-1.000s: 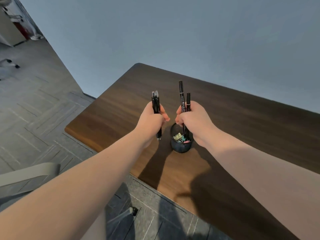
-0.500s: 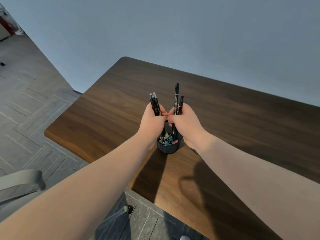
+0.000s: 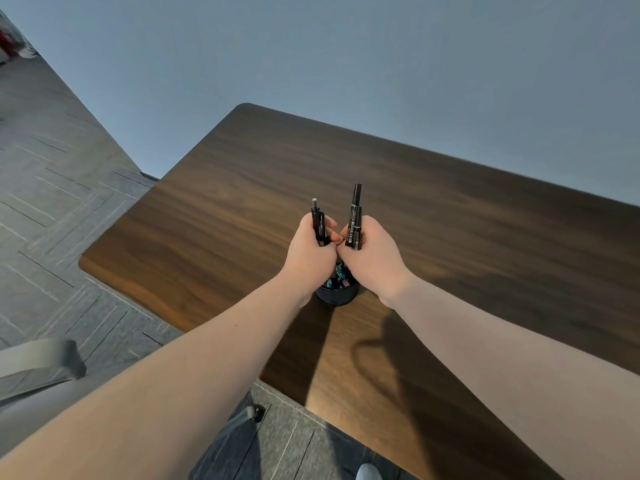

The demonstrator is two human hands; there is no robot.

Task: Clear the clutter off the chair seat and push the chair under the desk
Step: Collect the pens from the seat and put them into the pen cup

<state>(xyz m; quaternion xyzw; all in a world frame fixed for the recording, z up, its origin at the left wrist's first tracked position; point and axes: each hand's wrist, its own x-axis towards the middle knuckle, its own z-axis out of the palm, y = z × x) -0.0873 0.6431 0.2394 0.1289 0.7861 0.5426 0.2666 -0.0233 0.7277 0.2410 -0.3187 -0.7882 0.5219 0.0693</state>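
A small black cup [image 3: 336, 295] with coloured binder clips inside stands near the front of the brown wooden desk [image 3: 221, 216]. My left hand [image 3: 309, 253] is closed around black pens [image 3: 318, 221] held upright just above the cup's left side. My right hand [image 3: 369, 256] grips black markers [image 3: 354, 216], also upright, above the cup's right side. Both hands touch each other over the cup and hide most of its opening. The chair's grey armrest [image 3: 38, 358] shows at the lower left; its seat is hidden under my left arm.
A grey-blue wall [image 3: 346, 64] runs behind the desk. Grey patterned carpet [image 3: 52, 202] covers the floor to the left. A chair base leg with a caster [image 3: 251, 412] sits below the desk's front edge, and a shoe tip [image 3: 369, 472] is at the bottom.
Both hands have come together and lowered over the cup, so the pens and markers stick out less above my fists. The view has shifted toward the desk.
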